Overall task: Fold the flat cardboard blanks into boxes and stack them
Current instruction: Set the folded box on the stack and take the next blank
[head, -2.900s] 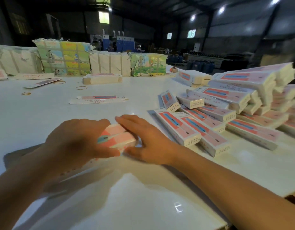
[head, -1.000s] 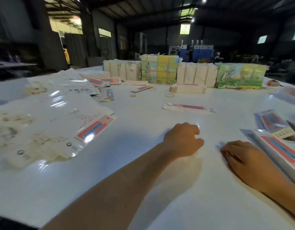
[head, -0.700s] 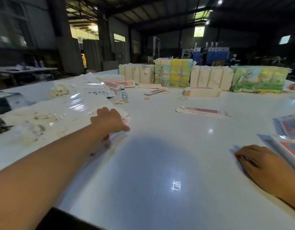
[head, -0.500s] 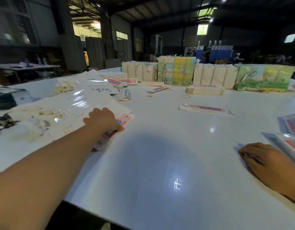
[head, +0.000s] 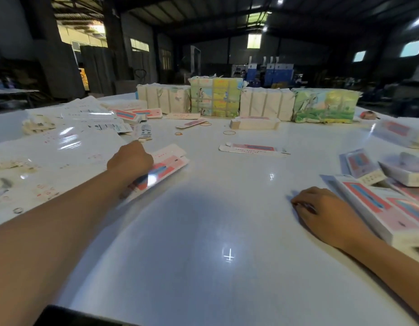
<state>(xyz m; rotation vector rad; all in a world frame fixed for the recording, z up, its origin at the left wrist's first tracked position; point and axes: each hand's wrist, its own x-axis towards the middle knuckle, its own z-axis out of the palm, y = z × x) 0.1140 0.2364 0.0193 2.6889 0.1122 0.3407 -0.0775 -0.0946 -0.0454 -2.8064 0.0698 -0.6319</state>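
Blank (head: 167,164) lies flat at left, on edge of loose sheets (head: 62,147) — my left hand (head: 129,161) curls over it. Slide one only, thumb under. Right hand (head: 326,208) rests loosely curled on table (head: 203,231), beside finished boxes (head: 378,208).

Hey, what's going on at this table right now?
A person is folding cardboard blanks into boxes at a white table. Their left hand reaches out onto a flat pink blank at the edge of a spread of blanks. The right hand rests on the table, fingers curled, beside the folded boxes lying on the right.
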